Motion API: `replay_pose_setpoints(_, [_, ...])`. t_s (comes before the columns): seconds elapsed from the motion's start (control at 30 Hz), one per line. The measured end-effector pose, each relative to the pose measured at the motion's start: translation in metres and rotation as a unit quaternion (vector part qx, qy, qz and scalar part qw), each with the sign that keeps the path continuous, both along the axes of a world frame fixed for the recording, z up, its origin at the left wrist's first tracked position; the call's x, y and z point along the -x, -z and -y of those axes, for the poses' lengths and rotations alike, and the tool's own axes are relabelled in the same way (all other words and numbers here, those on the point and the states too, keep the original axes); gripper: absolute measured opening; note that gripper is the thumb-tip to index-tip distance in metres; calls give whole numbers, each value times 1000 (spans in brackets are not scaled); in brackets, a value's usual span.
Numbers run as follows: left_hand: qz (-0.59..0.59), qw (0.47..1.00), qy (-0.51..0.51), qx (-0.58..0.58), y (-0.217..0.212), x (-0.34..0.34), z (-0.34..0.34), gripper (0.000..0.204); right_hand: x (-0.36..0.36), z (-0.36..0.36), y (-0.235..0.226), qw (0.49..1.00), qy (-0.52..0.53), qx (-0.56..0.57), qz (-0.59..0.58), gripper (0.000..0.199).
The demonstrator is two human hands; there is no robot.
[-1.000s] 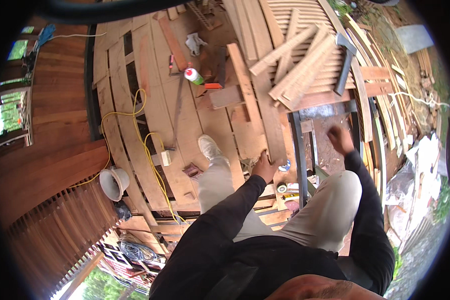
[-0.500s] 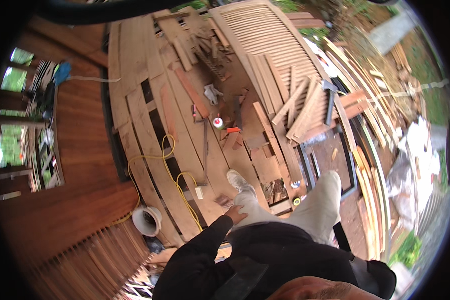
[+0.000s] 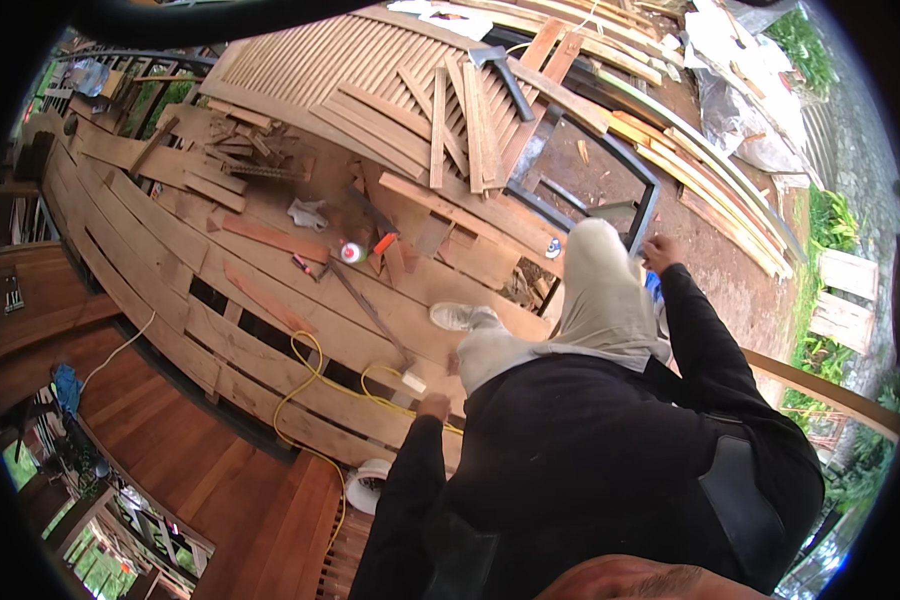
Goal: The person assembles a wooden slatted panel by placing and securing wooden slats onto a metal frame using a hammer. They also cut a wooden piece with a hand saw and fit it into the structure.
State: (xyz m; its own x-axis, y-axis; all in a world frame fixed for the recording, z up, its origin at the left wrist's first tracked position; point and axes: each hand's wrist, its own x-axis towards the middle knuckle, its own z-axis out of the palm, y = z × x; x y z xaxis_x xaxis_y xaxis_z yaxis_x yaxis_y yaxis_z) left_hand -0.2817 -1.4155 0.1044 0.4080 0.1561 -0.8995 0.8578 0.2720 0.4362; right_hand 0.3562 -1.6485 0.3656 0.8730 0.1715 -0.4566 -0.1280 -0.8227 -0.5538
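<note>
My left hand is beside my left thigh, close to the white socket end of a yellow extension cord. Its fingers are mostly hidden behind the back of the hand. Out beyond my right knee, my right hand is near the corner of a dark metal frame. Its fingers look loosely bent and partly apart, with nothing visible in them. On the plank deck ahead lie a white bottle with a red cap, an orange-and-dark tool and a long thin dark bar.
A slatted wooden panel carries loose strips and an axe-like tool. Gaps break the deck planks, with an opening near my feet. A white bucket stands at left; stacked boards lie at right.
My view has swung to the right. My left hand has come off my left thigh and hangs beside it. My right hand, out of sight before, now shows beside my right knee.
</note>
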Motion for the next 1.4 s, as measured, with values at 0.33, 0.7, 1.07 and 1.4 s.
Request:
replay_pose_setpoints(0.33, [-151, 985, -73, -46, -179, -47, -29, 25, 54, -159, 6, 981, -187, 20, -43, 33])
replay_pose_setpoints(0.7, [11, 926, -345, -153, -157, -75, -109, 23, 109, 31, 145, 774, -453, 401, -190, 31])
replay_pose_setpoints(1.07, [-179, 934, -254, -177, -180, 12, -20, 37, 16, -245, 157, 942, -187, -19, -279, 23])
replay_pose_setpoints(1.4, [-288, 793, -458, -281, -193, -18, 4, 22, 9, -399, 248, 893, -268, -42, -359, 22])
